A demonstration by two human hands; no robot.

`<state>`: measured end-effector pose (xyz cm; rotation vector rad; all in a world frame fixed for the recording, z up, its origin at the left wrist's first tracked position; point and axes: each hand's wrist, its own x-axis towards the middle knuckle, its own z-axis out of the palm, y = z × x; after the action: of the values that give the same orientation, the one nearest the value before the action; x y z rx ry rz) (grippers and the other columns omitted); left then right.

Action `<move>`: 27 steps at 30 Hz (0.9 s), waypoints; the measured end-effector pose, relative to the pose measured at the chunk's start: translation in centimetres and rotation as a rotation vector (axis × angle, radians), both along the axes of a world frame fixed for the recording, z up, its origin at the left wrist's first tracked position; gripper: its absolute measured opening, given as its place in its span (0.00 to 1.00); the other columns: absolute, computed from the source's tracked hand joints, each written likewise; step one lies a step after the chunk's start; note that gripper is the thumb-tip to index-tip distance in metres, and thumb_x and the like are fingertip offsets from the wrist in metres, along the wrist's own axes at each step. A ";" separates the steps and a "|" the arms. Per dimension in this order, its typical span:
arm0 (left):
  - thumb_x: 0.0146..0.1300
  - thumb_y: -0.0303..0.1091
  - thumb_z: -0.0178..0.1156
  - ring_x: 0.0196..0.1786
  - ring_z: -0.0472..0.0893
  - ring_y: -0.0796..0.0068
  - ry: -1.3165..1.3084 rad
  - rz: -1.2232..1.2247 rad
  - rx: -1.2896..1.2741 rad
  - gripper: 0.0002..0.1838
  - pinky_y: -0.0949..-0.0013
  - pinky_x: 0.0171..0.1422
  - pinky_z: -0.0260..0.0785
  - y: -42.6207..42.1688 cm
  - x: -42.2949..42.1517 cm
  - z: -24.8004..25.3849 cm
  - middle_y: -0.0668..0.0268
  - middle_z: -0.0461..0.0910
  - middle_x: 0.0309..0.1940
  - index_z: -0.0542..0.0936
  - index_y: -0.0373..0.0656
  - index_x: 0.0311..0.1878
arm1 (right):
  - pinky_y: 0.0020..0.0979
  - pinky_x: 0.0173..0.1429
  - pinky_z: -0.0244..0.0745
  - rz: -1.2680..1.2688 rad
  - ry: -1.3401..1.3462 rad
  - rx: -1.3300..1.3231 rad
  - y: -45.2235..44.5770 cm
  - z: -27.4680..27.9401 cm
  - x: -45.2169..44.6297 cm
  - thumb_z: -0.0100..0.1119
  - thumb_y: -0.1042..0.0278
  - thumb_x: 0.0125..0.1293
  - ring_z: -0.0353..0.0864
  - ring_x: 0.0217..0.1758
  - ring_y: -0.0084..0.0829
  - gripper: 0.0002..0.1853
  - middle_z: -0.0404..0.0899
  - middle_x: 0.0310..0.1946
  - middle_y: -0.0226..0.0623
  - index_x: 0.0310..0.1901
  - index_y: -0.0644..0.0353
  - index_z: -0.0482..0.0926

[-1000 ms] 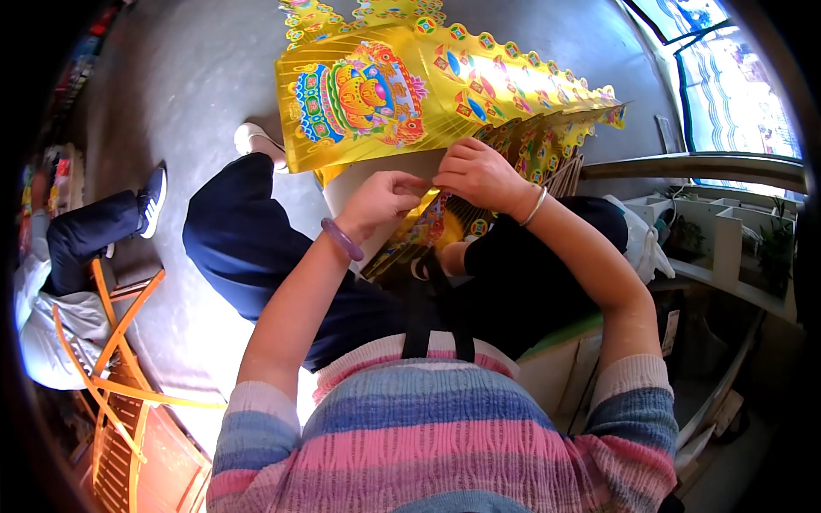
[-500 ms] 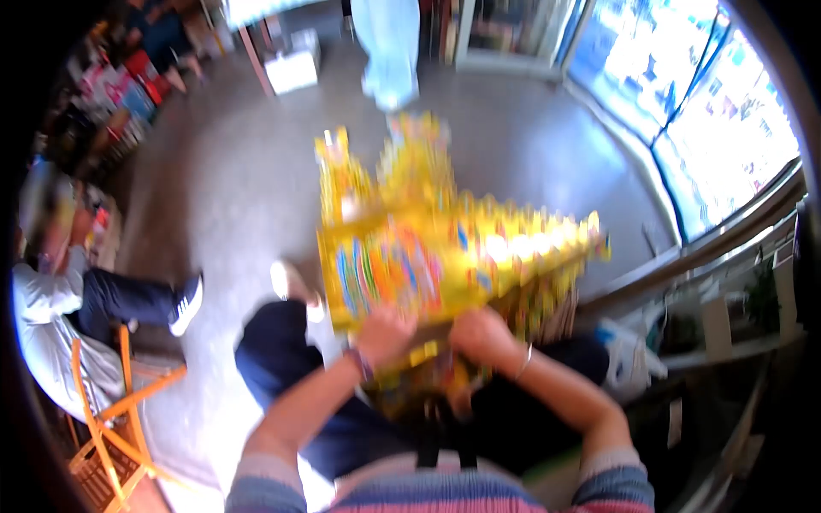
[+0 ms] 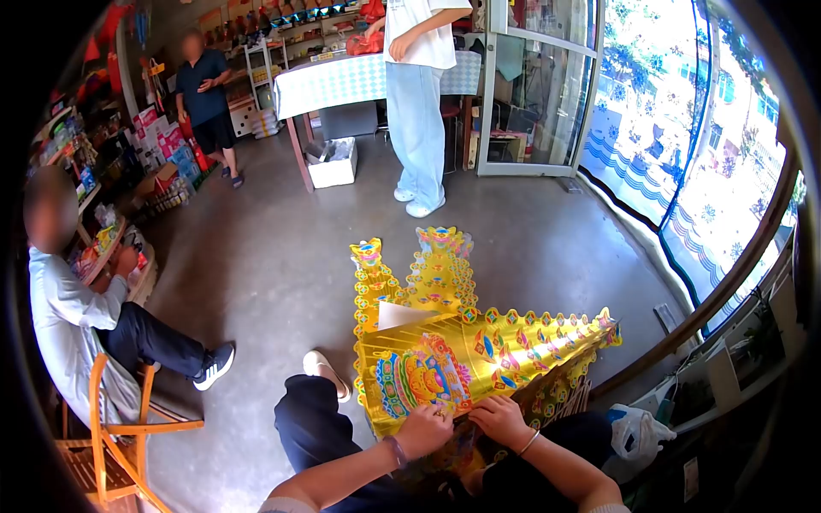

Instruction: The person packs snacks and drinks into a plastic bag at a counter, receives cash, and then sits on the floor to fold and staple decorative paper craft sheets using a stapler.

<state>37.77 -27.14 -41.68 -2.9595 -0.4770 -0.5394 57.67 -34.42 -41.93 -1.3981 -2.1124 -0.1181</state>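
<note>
A shiny gold paper decoration point(image 3: 505, 350) with bright printed patterns and scalloped edges lies across my lap, its pointed end toward the right. Two narrower gold pieces point(image 3: 440, 278) stick out from its far side, and a white patch point(image 3: 402, 315) shows beside them. My left hand point(image 3: 425, 430) is closed, fingers bent at the near edge of the printed panel. Close beside it, my right hand point(image 3: 502, 421) pinches the same edge with its fingertips. Whatever lies under the fingers is hidden.
A seated person point(image 3: 81, 299) is at the left on a wooden chair point(image 3: 103, 436). Two people stand farther back, one by a checked-cloth table point(image 3: 333, 85) with a white box point(image 3: 333, 167) below. A plastic bag point(image 3: 637, 436) is at my right, near the glass door point(image 3: 534, 103).
The view has tilted up, showing more of the room, and the blur has gone. My hands stay at the decoration's near edge and are now closer together.
</note>
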 end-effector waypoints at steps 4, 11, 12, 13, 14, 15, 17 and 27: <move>0.49 0.39 0.58 0.34 0.76 0.67 -0.053 -0.002 0.012 0.12 0.68 0.39 0.68 -0.2 -0.2 -0.1 0.65 0.76 0.27 0.76 0.41 0.33 | 0.29 0.35 0.71 0.011 0.042 0.025 0.0 0.1 0.1 0.65 0.68 0.47 0.77 0.31 0.28 0.05 0.77 0.28 0.25 0.28 0.50 0.79; 0.50 0.31 0.52 0.43 0.76 0.67 0.091 0.049 -0.095 0.10 0.69 0.45 0.68 -0.9 -0.2 0.1 0.61 0.79 0.32 0.77 0.37 0.35 | 0.30 0.36 0.71 0.011 0.136 0.034 0.2 -0.9 0.1 0.65 0.68 0.47 0.77 0.31 0.29 0.04 0.77 0.28 0.26 0.27 0.50 0.80; 0.50 0.31 0.52 0.43 0.77 0.67 0.099 0.051 -0.097 0.10 0.69 0.45 0.68 -0.9 -0.2 0.1 0.61 0.79 0.32 0.77 0.37 0.35 | 0.30 0.36 0.71 0.014 0.139 0.035 0.2 -0.9 0.1 0.65 0.68 0.48 0.77 0.31 0.30 0.04 0.77 0.28 0.26 0.27 0.51 0.80; 0.50 0.30 0.52 0.43 0.77 0.67 0.107 0.053 -0.097 0.10 0.69 0.45 0.68 -0.8 -0.2 0.3 0.61 0.79 0.32 0.77 0.38 0.34 | 0.30 0.36 0.71 0.016 0.141 0.038 0.2 -0.9 0.1 0.65 0.68 0.48 0.76 0.31 0.30 0.04 0.77 0.28 0.26 0.27 0.51 0.80; 0.50 0.30 0.52 0.42 0.77 0.67 0.114 0.054 -0.097 0.09 0.69 0.45 0.68 -0.8 -0.2 0.4 0.61 0.78 0.32 0.77 0.38 0.34 | 0.31 0.37 0.71 0.018 0.142 0.042 0.3 -0.8 0.1 0.65 0.68 0.48 0.76 0.31 0.30 0.04 0.77 0.28 0.26 0.27 0.51 0.80; 0.50 0.30 0.52 0.42 0.77 0.67 0.097 0.049 -0.092 0.09 0.69 0.45 0.68 -0.7 -0.1 0.3 0.61 0.78 0.31 0.76 0.38 0.33 | 0.31 0.37 0.71 0.019 0.144 0.038 0.3 -0.7 0.1 0.65 0.68 0.48 0.76 0.31 0.30 0.05 0.77 0.27 0.26 0.28 0.51 0.79; 0.50 0.30 0.52 0.41 0.77 0.67 0.064 0.039 -0.084 0.07 0.69 0.44 0.69 -0.6 -0.1 -0.1 0.61 0.78 0.31 0.76 0.39 0.32 | 0.31 0.37 0.71 0.023 0.149 0.030 0.2 -0.5 0.1 0.65 0.68 0.48 0.76 0.31 0.31 0.05 0.76 0.27 0.27 0.29 0.51 0.79; 0.49 0.30 0.53 0.38 0.77 0.68 0.063 0.022 -0.093 0.05 0.69 0.42 0.69 -0.2 0.0 1.0 0.63 0.77 0.27 0.75 0.41 0.28 | 0.31 0.41 0.70 0.009 -0.006 -0.059 0.2 1.3 1.3 0.63 0.67 0.51 0.74 0.35 0.32 0.10 0.75 0.29 0.29 0.36 0.54 0.78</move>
<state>37.78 -27.32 -40.67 -3.0445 -0.5425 -0.4309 58.97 -34.22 -40.63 -1.4238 -2.1423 -0.0572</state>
